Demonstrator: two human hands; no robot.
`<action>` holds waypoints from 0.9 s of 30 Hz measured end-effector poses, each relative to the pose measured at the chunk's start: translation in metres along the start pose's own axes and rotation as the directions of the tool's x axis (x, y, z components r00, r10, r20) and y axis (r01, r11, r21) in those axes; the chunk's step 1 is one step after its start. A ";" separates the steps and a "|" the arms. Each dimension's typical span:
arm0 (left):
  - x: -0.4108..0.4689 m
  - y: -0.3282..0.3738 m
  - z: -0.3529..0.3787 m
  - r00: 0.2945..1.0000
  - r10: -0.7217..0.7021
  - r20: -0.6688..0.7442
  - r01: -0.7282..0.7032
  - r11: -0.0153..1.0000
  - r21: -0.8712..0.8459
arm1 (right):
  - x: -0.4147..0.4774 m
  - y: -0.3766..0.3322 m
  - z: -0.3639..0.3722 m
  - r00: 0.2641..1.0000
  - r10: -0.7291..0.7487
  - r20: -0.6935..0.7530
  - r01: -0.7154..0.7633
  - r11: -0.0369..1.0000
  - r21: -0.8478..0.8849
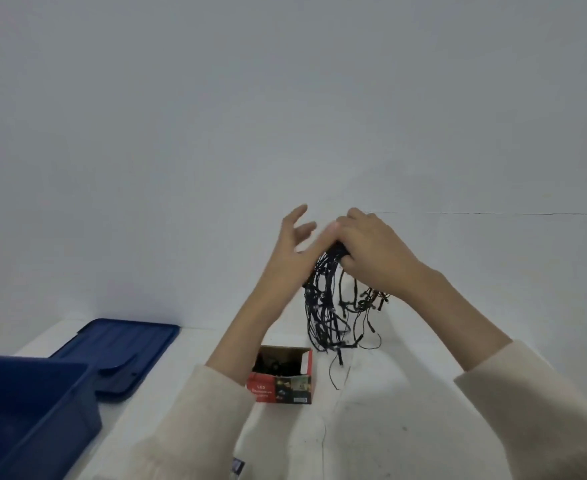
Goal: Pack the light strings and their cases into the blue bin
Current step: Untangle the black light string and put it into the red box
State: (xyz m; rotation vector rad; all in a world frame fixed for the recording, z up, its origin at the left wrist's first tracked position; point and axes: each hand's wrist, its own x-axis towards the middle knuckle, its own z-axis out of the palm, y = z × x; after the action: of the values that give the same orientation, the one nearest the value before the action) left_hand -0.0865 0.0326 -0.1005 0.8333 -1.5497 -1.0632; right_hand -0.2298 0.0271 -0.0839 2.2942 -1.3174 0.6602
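A bundle of black light string (326, 306) hangs in the air above the white table, its loose ends trailing down to the surface. My right hand (371, 251) grips the top of the bundle. My left hand (294, 244) is beside it with fingers spread, its palm edge against the wires. Below stands a small open red cardboard case (285, 386) with more dark string inside. The blue bin (36, 410) is at the lower left, its inside mostly out of view.
The blue lid (122, 348) lies flat behind the bin. A plain white wall rises right behind the table (406, 427). Both cream sleeves fill the lower part of the view.
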 end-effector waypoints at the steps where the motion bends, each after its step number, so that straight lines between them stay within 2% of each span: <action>1: -0.002 0.002 0.009 0.998 -0.006 0.070 0.008 1.000 -0.027 | 0.000 -0.005 -0.002 1.000 0.005 -0.022 -0.003 0.994 0.107; 3: -0.004 -0.004 0.018 0.994 -0.024 0.102 0.038 0.990 -0.138 | 0.000 -0.012 -0.003 0.998 0.062 0.009 -0.062 0.952 0.301; 6: -0.007 -0.028 0.019 0.980 -0.042 0.193 0.105 0.937 -0.333 | -0.003 -0.015 0.005 0.991 0.037 0.132 -0.088 0.908 0.410; 8: -0.010 -0.042 0.018 0.957 -0.046 0.287 0.145 0.932 -0.332 | -0.006 -0.015 0.014 0.977 0.016 0.211 -0.112 0.886 0.450; 11: -0.013 -0.058 0.015 0.923 -0.127 0.362 0.247 0.919 -0.309 | -0.012 -0.008 0.026 0.937 0.092 0.336 -0.272 0.795 0.543; 13: -0.016 -0.065 0.009 0.884 -0.231 0.406 0.334 0.920 -0.203 | -0.018 -0.004 0.032 0.908 0.136 0.397 -0.361 0.736 0.573; 15: -0.019 -0.072 0.001 0.847 -0.348 0.401 0.363 0.931 0.040 | -0.022 -0.002 0.040 0.892 0.155 0.424 -0.389 0.739 0.549; 17: -0.021 -0.077 -0.008 0.842 -0.417 0.342 0.348 0.904 0.247 | -0.026 -0.001 0.050 0.878 0.170 0.447 -0.412 0.743 0.528; 19: -0.023 -0.082 -0.019 0.850 -0.428 0.307 0.319 0.882 0.346 | -0.028 0.002 0.060 0.859 0.212 0.466 -0.471 0.684 0.557; 21: -0.025 -0.088 -0.031 0.858 -0.417 0.300 0.299 0.880 0.368 | -0.029 0.008 0.071 0.827 0.311 0.469 -0.557 0.568 0.606; 23: -0.029 -0.094 -0.038 0.858 -0.412 0.308 0.339 0.903 0.262 | -0.031 0.014 0.082 0.783 0.378 0.493 -0.621 0.482 0.617; 25: -0.033 -0.099 -0.039 0.853 -0.418 0.312 0.437 0.899 0.010 | -0.035 0.011 0.093 0.749 0.380 0.543 -0.661 0.390 0.641; 27: -0.033 -0.105 -0.033 0.874 -0.412 0.257 0.469 0.853 -0.230 | -0.041 0.001 0.107 0.715 0.351 0.605 -0.688 0.196 0.699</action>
State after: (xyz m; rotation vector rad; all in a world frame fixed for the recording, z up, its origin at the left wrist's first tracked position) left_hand -0.0475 0.0166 -0.2075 0.9253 -1.3434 -1.7131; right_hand -0.2276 -0.0061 -0.1937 2.7425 -2.4647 1.6770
